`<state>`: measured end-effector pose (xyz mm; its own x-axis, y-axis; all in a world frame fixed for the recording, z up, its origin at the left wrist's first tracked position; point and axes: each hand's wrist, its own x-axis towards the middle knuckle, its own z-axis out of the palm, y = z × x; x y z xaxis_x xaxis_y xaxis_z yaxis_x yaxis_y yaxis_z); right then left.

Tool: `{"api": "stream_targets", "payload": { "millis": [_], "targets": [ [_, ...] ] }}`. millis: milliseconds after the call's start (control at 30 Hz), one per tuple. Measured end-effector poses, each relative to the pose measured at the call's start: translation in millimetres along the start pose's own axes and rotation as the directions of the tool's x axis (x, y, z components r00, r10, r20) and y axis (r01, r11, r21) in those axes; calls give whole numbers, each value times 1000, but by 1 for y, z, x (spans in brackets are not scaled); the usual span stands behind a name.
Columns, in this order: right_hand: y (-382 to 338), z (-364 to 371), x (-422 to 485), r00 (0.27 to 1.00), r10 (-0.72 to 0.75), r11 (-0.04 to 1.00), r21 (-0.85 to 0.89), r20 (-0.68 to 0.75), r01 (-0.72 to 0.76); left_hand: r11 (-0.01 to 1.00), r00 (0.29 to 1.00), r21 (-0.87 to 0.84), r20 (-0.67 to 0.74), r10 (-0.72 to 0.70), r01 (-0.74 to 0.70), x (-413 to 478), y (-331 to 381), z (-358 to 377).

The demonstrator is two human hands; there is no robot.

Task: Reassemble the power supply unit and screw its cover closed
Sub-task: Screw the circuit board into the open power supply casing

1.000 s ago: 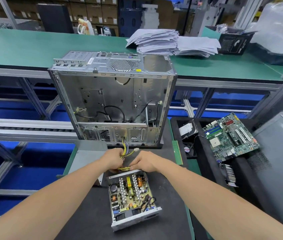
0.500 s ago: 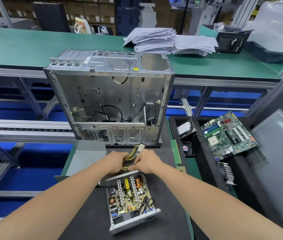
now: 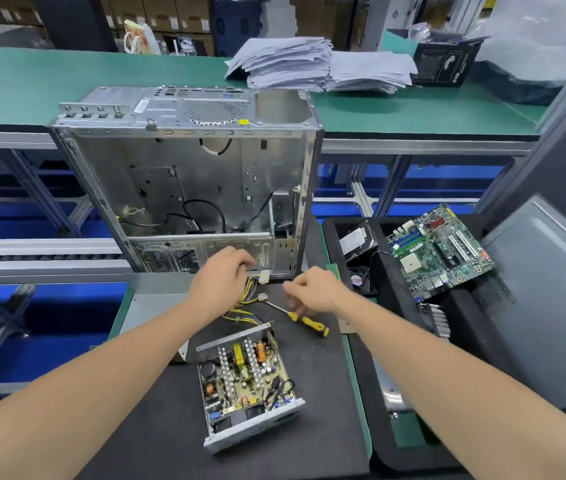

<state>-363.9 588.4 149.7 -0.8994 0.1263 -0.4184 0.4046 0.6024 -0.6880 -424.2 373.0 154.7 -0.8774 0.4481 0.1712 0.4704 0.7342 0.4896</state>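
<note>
The open power supply unit [image 3: 246, 386] lies on the black mat, its circuit board showing. Its yellow and black cable bundle [image 3: 241, 308] runs up from its far end to my left hand [image 3: 219, 282]. That hand grips the wires just behind a white connector [image 3: 263, 277]. My right hand [image 3: 312, 291] hovers with loosely curled fingers, holding nothing, just above a yellow-and-black screwdriver [image 3: 305, 323] that lies on the mat. The grey cover [image 3: 156, 303] lies left of the unit, partly under my left arm.
An empty computer case [image 3: 184, 181] stands on its side right behind my hands. A black tray [image 3: 454, 306] on the right holds a motherboard [image 3: 442, 252], a hard drive and a fan. A grey side panel [image 3: 551, 289] leans at far right.
My hands have drawn apart. The right hand let go of the cables and moved right, uncovering the screwdriver. The left hand carried the connector up toward the case.
</note>
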Motion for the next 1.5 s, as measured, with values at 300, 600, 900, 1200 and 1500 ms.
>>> {"api": "stream_targets", "payload": {
  "millis": [300, 600, 900, 1200, 1500],
  "targets": [
    [102, -97, -24, 990, 93, 985, -135, -102, -107, 964, 901, -117, 343, 265, -238, 20, 124, 66],
    [188, -97, -50, 993, 18, 853, -520, 114, 44, 932, 705, 49, 668, 237, -360, 13, 174, 160],
    [229, -29, -34, 939, -88, 408, -847, 333, 340, 945, 742, 218, 669, 36, -243, 12, 163, 173],
    [221, -39, -24, 909, -115, 431, -804, 401, 409, 952, 788, 236, 616, 10, -197, 5, 164, 170],
    [207, -52, -22, 955, -159, 772, -571, 250, 278, 991, 854, 98, 520, 22, -86, -5, 160, 159]
  ]
}}
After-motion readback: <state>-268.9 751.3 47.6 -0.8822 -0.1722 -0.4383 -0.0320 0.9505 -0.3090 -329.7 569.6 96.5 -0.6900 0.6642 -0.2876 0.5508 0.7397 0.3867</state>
